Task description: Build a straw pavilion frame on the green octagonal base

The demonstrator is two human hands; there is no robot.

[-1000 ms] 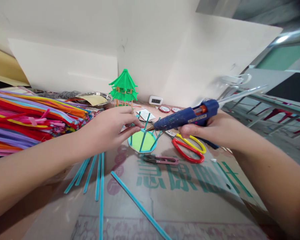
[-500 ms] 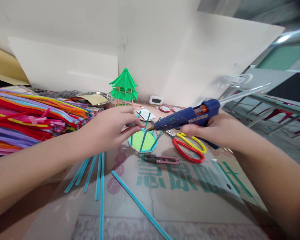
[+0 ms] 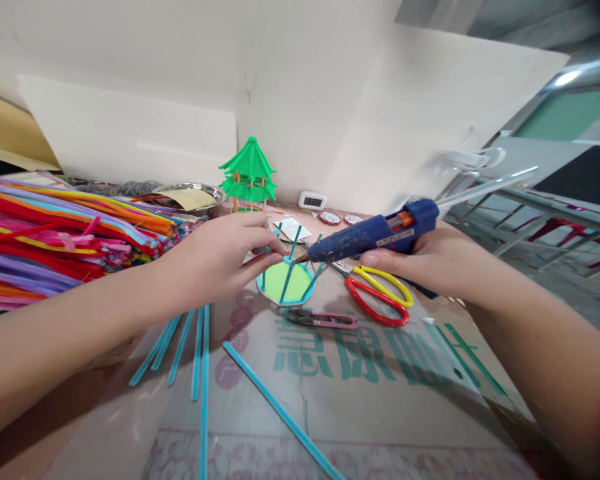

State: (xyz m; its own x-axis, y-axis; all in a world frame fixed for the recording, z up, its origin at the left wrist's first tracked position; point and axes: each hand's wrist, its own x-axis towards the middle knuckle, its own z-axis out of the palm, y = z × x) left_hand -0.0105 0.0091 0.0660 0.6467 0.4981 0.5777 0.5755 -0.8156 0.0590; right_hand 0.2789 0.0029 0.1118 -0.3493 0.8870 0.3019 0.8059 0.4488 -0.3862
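Note:
My left hand [image 3: 220,257] pinches a short blue stick standing on a small green disc [image 3: 286,283] that has several blue sticks rising from its rim. My right hand [image 3: 420,260] is wrapped round a blue hot glue gun [image 3: 375,231]. Its nozzle points left and sits almost at the stick under my left fingertips, just above the disc.
Loose blue sticks [image 3: 200,347] lie on the cardboard sheet [image 3: 380,400] near me. Red-and-yellow scissors [image 3: 377,293] and small pink snips [image 3: 325,320] lie right of the disc. A heap of coloured pipe cleaners [image 3: 55,233] fills the left; a green pavilion model [image 3: 247,175] stands behind.
The glue gun has crept slightly left toward the stick. My left hand and the disc have stayed put.

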